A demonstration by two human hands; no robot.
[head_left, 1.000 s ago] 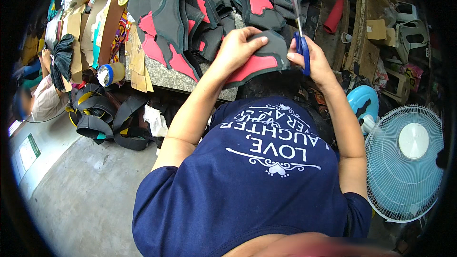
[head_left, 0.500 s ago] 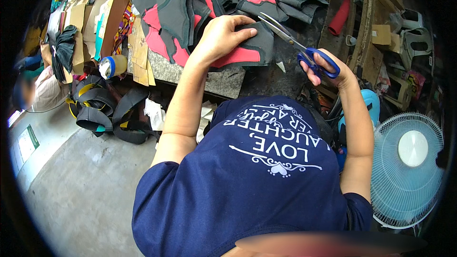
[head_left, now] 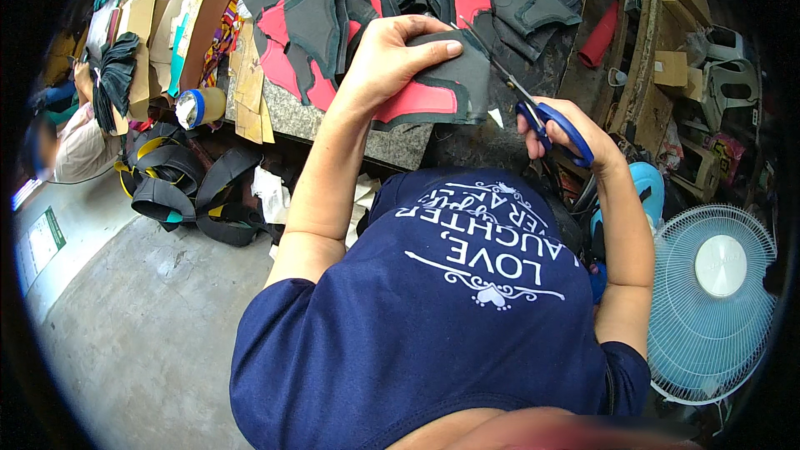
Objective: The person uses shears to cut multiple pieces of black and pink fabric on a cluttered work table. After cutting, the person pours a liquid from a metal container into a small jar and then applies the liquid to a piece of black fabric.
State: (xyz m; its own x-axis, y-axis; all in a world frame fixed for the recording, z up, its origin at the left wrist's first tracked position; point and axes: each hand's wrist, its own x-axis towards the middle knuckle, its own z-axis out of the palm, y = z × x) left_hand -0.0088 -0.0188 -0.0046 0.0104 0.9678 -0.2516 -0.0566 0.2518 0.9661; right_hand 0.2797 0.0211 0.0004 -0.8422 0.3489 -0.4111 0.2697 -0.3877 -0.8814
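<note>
My left hand point(head_left: 398, 58) is closed on a dark grey fabric piece point(head_left: 467, 75) with a pink-red panel, thumb on top and fingers hidden beneath. In my right hand point(head_left: 575, 129) are blue-handled scissors point(head_left: 533, 104), with fingers through the loops. Their blades point away and left, lying along the right edge of the fabric piece; the tips are near its far corner. Whether the blades touch the cloth I cannot tell. More grey and pink-red fabric pieces point(head_left: 312, 8) are piled beyond my left hand.
A small white scrap point(head_left: 496, 117) lies on the dark worktable point(head_left: 454, 146). At left are a lidded jar point(head_left: 200, 108), cardboard pieces and coiled black straps point(head_left: 167, 192). A fan point(head_left: 717, 300) stands at right, below wooden shelving and boxes. Another person point(head_left: 79, 146) is at far left.
The scissors have turned and their blades have closed together, coming alongside the fabric's right edge. My left hand still holds the fabric piece. The whole view has shifted slightly.
</note>
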